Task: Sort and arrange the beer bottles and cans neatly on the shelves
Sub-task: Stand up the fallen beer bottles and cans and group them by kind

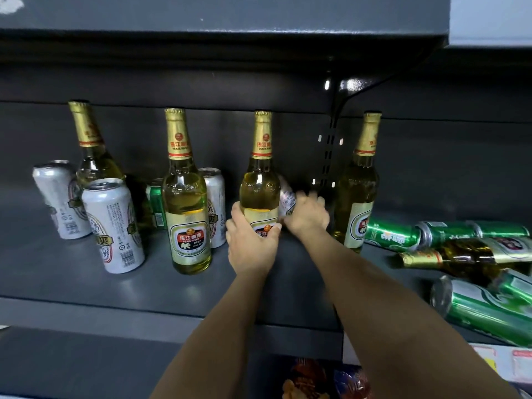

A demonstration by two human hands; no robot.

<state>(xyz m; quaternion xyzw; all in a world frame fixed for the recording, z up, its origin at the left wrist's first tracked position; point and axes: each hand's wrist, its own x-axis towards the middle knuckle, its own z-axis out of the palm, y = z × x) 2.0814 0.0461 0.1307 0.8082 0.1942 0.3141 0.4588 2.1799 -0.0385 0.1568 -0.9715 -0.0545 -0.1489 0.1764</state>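
Note:
My left hand (251,240) grips the lower body of an upright beer bottle (260,180) with a gold foil neck, standing mid-shelf. Just behind and to the right of it, my right hand (308,214) holds a tilted silver can (288,198), partly hidden by the bottle and blurred. Three more gold-necked bottles stand upright: one at far left (92,151), one left of centre (185,203), one right of my hands (357,194). Silver cans (112,226) and a green can (157,205) stand among the left bottles.
The dark grey shelf (86,286) has an upper shelf close overhead and a slotted upright post (328,156) behind the right bottle. At right, several green cans (394,234) and a bottle (460,257) lie on their sides in a heap. Packaged goods show below.

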